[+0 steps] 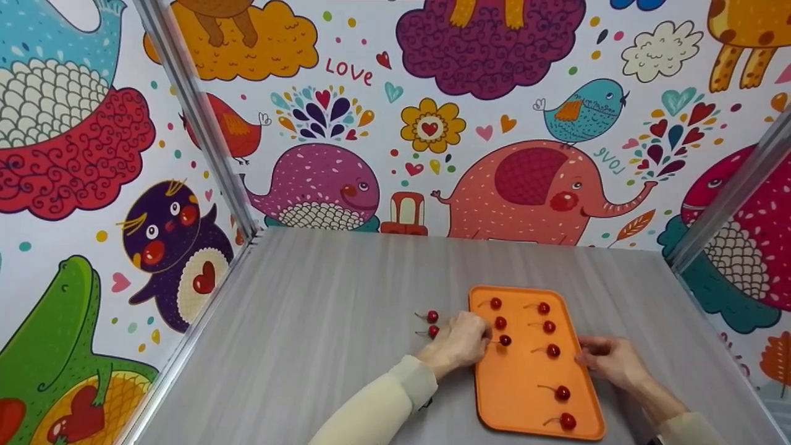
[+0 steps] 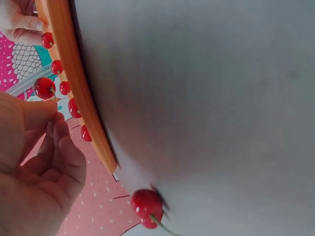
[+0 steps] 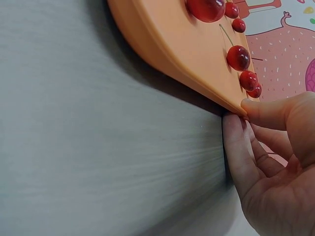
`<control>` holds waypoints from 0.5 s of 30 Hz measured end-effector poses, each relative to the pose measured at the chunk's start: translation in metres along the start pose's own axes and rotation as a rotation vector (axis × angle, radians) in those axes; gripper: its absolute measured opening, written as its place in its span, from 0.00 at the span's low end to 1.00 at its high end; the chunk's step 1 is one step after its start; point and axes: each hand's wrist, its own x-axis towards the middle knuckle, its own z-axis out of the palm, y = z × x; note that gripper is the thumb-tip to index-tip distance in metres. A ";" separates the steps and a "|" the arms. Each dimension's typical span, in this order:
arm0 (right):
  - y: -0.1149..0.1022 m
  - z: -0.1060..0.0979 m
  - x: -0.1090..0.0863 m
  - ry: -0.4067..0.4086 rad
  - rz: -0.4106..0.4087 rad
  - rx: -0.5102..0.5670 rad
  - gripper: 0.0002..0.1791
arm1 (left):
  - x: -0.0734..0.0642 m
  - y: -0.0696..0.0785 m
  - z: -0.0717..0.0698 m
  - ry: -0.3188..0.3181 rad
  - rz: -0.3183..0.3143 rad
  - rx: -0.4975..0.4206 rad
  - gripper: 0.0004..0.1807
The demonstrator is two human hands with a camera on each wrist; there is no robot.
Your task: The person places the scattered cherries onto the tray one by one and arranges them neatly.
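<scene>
An orange tray (image 1: 513, 395) with a raised rim lies on the grey table, carrying several red cherries in two columns. At its left side my left hand (image 1: 460, 340) pinches the stem of a cherry (image 2: 45, 88) between thumb and fingertips; that cherry (image 1: 505, 340) hangs over the tray's left part. My right hand (image 1: 612, 361) grips the tray's right edge. In the right wrist view the thumb (image 3: 268, 113) lies on the rim and the fingers are underneath. Two more cherries, an upper one (image 1: 432, 316) and a lower one (image 1: 434, 332), lie on the table left of my left hand.
The grey wood-grain table (image 1: 296, 346) extends left of the tray. Behind it stands a wall (image 1: 383, 123) printed with cartoon animals, with metal corner posts, one at left (image 1: 198, 111). On the tray, a cherry (image 1: 567, 421) sits near the front right corner.
</scene>
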 end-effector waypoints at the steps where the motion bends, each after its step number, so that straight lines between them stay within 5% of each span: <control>1: 0.000 0.000 0.000 0.001 0.002 0.007 0.27 | 0.001 0.001 0.002 -0.005 -0.009 0.008 0.06; 15: 0.002 0.001 0.002 0.000 0.010 -0.007 0.31 | 0.005 0.004 0.015 0.025 0.066 0.088 0.07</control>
